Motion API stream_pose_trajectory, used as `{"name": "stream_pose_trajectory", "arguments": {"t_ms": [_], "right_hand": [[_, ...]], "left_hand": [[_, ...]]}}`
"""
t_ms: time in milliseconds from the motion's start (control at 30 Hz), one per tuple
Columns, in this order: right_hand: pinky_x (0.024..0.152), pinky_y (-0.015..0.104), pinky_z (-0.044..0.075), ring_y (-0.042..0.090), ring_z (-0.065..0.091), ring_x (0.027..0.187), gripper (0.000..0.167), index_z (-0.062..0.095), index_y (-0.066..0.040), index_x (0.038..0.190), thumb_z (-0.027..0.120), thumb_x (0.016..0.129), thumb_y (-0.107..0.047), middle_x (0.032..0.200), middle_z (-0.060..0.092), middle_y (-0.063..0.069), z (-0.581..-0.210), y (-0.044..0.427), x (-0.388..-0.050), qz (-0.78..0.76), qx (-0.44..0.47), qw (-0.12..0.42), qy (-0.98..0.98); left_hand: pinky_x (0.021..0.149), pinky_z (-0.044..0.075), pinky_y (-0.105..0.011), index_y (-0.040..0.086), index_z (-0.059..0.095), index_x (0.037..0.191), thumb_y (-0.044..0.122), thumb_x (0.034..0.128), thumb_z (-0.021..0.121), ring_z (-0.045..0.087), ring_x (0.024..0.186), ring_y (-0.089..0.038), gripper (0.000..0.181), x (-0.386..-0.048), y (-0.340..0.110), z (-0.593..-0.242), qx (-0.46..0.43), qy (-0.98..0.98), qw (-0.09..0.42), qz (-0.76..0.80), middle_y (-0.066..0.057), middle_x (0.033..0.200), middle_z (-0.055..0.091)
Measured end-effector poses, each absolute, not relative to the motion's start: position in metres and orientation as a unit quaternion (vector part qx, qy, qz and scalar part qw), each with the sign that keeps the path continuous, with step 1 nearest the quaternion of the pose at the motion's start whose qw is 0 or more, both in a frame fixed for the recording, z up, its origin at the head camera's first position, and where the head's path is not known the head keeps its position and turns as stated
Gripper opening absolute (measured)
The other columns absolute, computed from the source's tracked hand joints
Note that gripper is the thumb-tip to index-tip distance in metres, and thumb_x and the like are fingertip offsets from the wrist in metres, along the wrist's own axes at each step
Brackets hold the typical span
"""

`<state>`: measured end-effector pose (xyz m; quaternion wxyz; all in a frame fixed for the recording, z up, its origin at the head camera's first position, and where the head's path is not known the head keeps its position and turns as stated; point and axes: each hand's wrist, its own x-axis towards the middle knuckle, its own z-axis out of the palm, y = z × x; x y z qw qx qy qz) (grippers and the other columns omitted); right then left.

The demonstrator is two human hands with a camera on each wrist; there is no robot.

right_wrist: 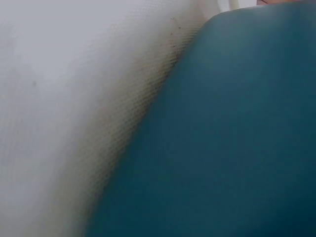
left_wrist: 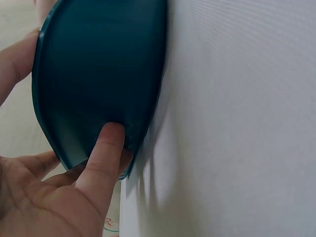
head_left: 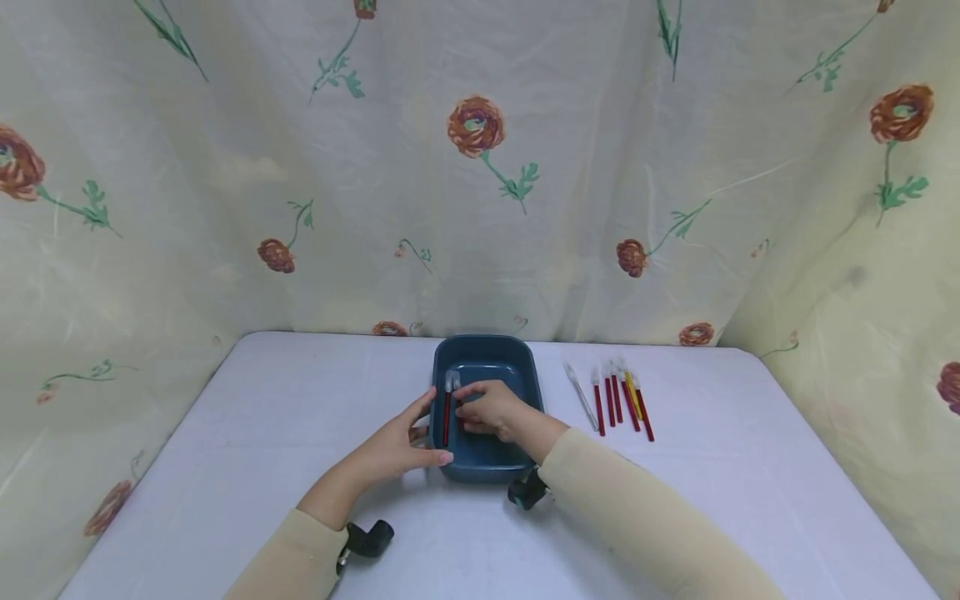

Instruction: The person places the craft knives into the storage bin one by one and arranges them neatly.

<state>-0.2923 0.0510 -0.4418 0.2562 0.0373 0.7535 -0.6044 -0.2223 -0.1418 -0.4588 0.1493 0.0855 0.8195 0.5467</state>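
Observation:
A dark blue tray [head_left: 487,475] stands at the table's back edge. My left hand [head_left: 393,446] holds its left side: the thumb lies over the rim, and in the left wrist view a fingertip [left_wrist: 112,131] presses the outer wall. My right hand [head_left: 491,411] reaches into the tray and pinches a red pen-like stick with a clear cap [head_left: 456,379], whose lower part the fingers mostly cover. Just left of it another red capped stick [head_left: 447,417] lies lengthwise along the tray's left wall. In the right wrist view only the tray's outer wall [right_wrist: 222,128] and white cloth show.
Right of the tray, several red capped sticks [head_left: 598,408] lie in a loose row. Among them are a yellow stick [head_left: 633,392] and a silvery one [head_left: 582,400]. A white cloth covers the table [head_left: 300,400]; flowered curtains [head_left: 570,250] hang behind and at the sides.

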Motion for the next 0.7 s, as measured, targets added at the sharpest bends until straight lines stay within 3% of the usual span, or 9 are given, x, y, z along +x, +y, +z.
{"name": "stream_pose_trajectory", "arguments": {"t_ms": [200, 433, 700], "right_hand": [[0.076, 0.03, 0.06, 0.017, 0.069, 0.08, 0.031, 0.065, -0.003, 0.127, 0.062, 0.097, 0.001, 0.105, 0.071, 0.015, -0.442, 0.054, -0.294, -0.615, 0.038, 0.257, 0.744], [0.079, 0.032, 0.059, 0.02, 0.067, 0.084, 0.031, 0.064, 0.0, 0.127, 0.06, 0.096, 0.003, 0.112, 0.067, 0.021, -0.438, 0.061, -0.292, -0.622, 0.026, 0.252, 0.741], [0.081, 0.032, 0.059, 0.025, 0.066, 0.093, 0.03, 0.064, 0.002, 0.126, 0.061, 0.097, -0.001, 0.115, 0.064, 0.018, -0.428, 0.069, -0.287, -0.611, 0.011, 0.244, 0.753]], "left_hand": [[0.104, 0.042, -0.058, 0.024, 0.018, 0.162, 0.029, 0.0825, 0.085, 0.041, 0.14, -0.042, 0.103, -0.221, -0.14, -0.457, 0.082, 0.823, 0.144, 0.543, -0.017, 0.161, 0.031], [0.106, 0.041, -0.057, 0.026, 0.017, 0.162, 0.031, 0.082, 0.085, 0.04, 0.141, -0.04, 0.105, -0.223, -0.142, -0.458, 0.078, 0.827, 0.149, 0.537, -0.015, 0.162, 0.029], [0.105, 0.042, -0.058, 0.024, 0.018, 0.162, 0.033, 0.0812, 0.085, 0.041, 0.14, -0.041, 0.105, -0.221, -0.141, -0.457, 0.081, 0.832, 0.146, 0.529, -0.016, 0.162, 0.029]]}}
